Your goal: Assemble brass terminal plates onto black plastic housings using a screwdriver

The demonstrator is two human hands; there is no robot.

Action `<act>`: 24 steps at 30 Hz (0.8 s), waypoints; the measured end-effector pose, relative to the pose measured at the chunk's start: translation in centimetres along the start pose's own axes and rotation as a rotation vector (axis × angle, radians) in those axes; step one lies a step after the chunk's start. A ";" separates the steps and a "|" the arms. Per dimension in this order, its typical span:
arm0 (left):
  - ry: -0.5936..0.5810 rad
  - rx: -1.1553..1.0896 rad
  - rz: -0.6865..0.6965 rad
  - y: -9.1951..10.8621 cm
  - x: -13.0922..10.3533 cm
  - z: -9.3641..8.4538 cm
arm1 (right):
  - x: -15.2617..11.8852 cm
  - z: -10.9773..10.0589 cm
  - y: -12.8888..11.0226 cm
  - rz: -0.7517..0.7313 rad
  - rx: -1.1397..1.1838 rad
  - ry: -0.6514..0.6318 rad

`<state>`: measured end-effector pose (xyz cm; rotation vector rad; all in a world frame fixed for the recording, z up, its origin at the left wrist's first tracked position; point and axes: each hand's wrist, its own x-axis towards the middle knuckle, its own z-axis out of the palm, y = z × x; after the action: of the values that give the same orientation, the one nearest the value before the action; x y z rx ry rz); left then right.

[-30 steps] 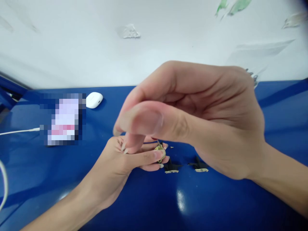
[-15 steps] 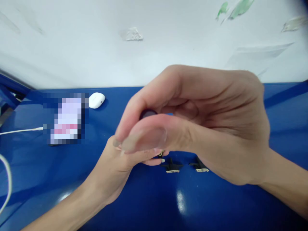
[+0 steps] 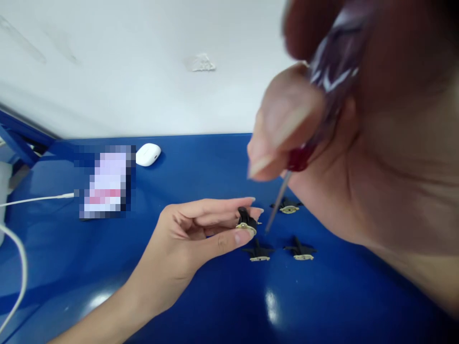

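Between the thumb and fingers of my left hand (image 3: 201,234) is a small black part with a brass-coloured plate (image 3: 246,227). My right hand (image 3: 358,157), close to the camera and blurred, grips a screwdriver (image 3: 335,81) with a clear and red handle. Its thin metal shaft points down and left, the tip beside the held part and apart from it. Three similar black parts lie on the table: one (image 3: 289,207) under the shaft, one (image 3: 258,253) just below my left fingertips, and one (image 3: 301,251) to the right.
A phone with a blurred-out screen (image 3: 107,184) lies on the blue table (image 3: 201,167) at the left, a white cable (image 3: 39,199) running to it. Beside it sits a white earbud case (image 3: 148,155). A white wall (image 3: 143,71) rises behind the table.
My right hand has drawn up and right, away from my left hand and toward the camera. The screwdriver and the held part now show, along with another black part on the table.
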<state>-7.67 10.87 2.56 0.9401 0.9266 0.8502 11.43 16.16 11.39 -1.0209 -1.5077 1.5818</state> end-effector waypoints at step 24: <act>0.240 -0.016 0.186 0.9 0.3 0.3 | -1.7 -6.3 1.7 0.079 -0.653 -0.220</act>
<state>-7.43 11.31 3.40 0.9340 1.0465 1.1460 17.83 17.27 9.76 -1.2920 -2.2416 1.3011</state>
